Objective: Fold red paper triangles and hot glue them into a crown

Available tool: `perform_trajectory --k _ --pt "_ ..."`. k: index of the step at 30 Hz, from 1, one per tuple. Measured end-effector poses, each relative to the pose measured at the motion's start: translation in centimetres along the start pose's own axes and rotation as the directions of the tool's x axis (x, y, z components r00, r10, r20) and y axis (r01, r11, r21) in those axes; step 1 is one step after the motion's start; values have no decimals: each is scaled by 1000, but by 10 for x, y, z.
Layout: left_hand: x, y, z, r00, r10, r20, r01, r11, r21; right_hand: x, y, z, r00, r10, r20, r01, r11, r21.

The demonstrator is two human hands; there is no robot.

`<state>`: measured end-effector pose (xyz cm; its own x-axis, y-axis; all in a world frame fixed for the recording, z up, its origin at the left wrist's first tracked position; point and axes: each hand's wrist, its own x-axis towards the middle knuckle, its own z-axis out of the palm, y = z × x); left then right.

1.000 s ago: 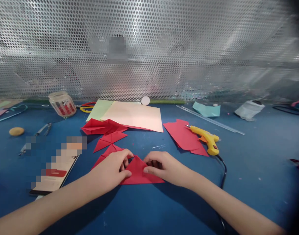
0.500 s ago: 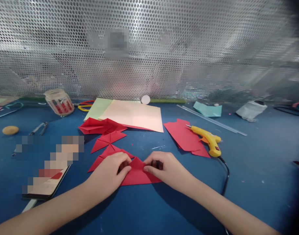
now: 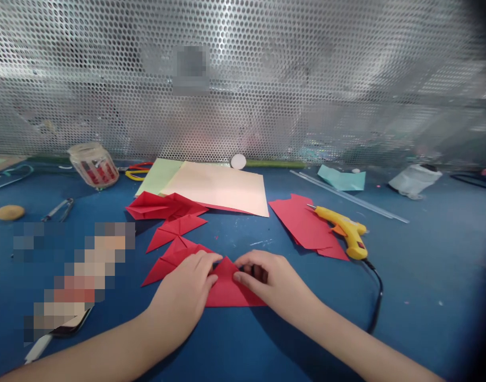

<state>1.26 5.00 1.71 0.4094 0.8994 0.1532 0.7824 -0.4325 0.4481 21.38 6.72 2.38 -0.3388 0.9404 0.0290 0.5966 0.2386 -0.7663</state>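
Note:
A folded sheet of red paper lies before me, its upper edge raised to a point in the middle. My left hand is closed on the left slope of that point, thumb low and fingers above it. On the right slope, my right hand pinches the paper between thumb and forefinger. Its other fingers are curled. Both hands cover the paper's side corners. Just beyond my left hand sit several folded red paper pieces, partly overlapping.
A yellow glue gun rests on red sheets at right, its cord trailing forward. Cream paper lies behind. At left are a phone, partly blurred out, and a jar. A perforated metal screen closes off the back.
The left hand has shifted slightly over the paper, its fingers reaching closer to the point. The right hand keeps its pinch, and the paper's point stands out more sharply. The view has moved a little.

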Motion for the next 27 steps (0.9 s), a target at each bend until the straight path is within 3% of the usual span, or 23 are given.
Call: perform_trajectory --k 4,8,14,22,27 --pt "5 2 -9 1000 -24 18 24 998 -49 1 1 -5 999 -37 16 37 999 -10" --pt "5 -1 -11 999 46 15 -45 997 -60 3 7 -11 986 -154 68 155 988 -10" --pt "-6 -11 -4 970 238 -44 -235 970 61 1 17 -16 891 -430 145 439 898 -35" --pt "-3 -9 -5 888 437 -142 -399 887 232 4 26 -13 772 -624 118 635 759 -146" --pt "-2 -6 -10 789 597 -142 -540 786 302 6 28 -14 696 -708 124 717 674 -179"
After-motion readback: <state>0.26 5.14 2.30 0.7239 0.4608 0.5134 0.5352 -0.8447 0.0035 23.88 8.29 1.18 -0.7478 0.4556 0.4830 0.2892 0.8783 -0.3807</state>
